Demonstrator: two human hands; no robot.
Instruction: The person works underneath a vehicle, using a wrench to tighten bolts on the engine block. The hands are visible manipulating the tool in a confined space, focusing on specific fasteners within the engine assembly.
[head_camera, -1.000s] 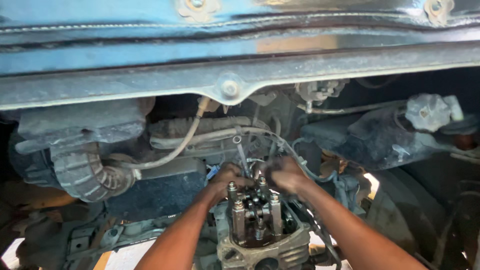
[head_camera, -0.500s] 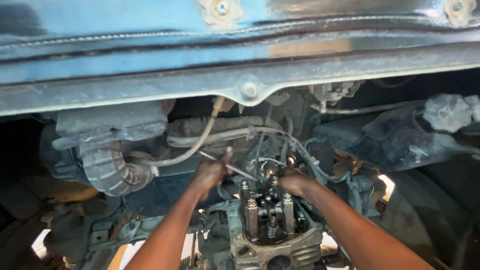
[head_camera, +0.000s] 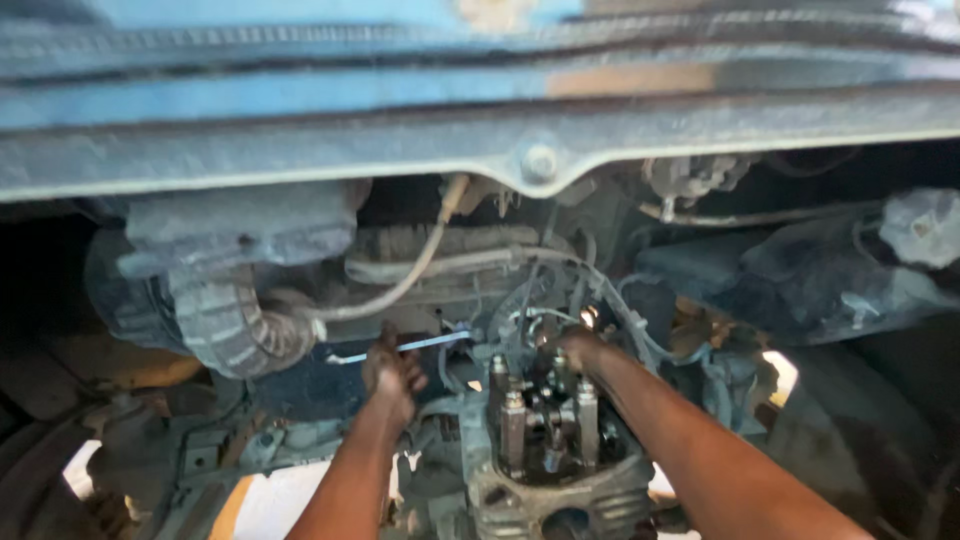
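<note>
Left hand (head_camera: 392, 372), just left of the frame's centre, fingers curled and pressed together around the middle of a slim, flat metal wrench (head_camera: 400, 347). The tool is bright and smooth against the grimy surroundings; its long axis runs nearly level, one end pointing toward the left of the frame, the other rising slightly toward the centre. The left forearm climbs from the bottom edge, wrist straight. Right hand (head_camera: 575, 347), centre of the frame, reaches over the top of the exposed cylinder head (head_camera: 550, 470); its forearm enters from the lower right. Its fingers lie among the thin wires and hoses (head_camera: 560, 290) and are blurred, so whether they pinch anything cannot be told. The cylinder head is rough cast metal, oily, with upright threaded studs (head_camera: 512, 425) standing around the dark valve gear. Upper left of the hands, a ribbed, corrugated rubber hose (head_camera: 235, 330) bends downward. Across the top, a dusty blue painted sheet-metal panel (head_camera: 300, 110) with a bolt head (head_camera: 540, 162) on its pressed lower edge.
</note>
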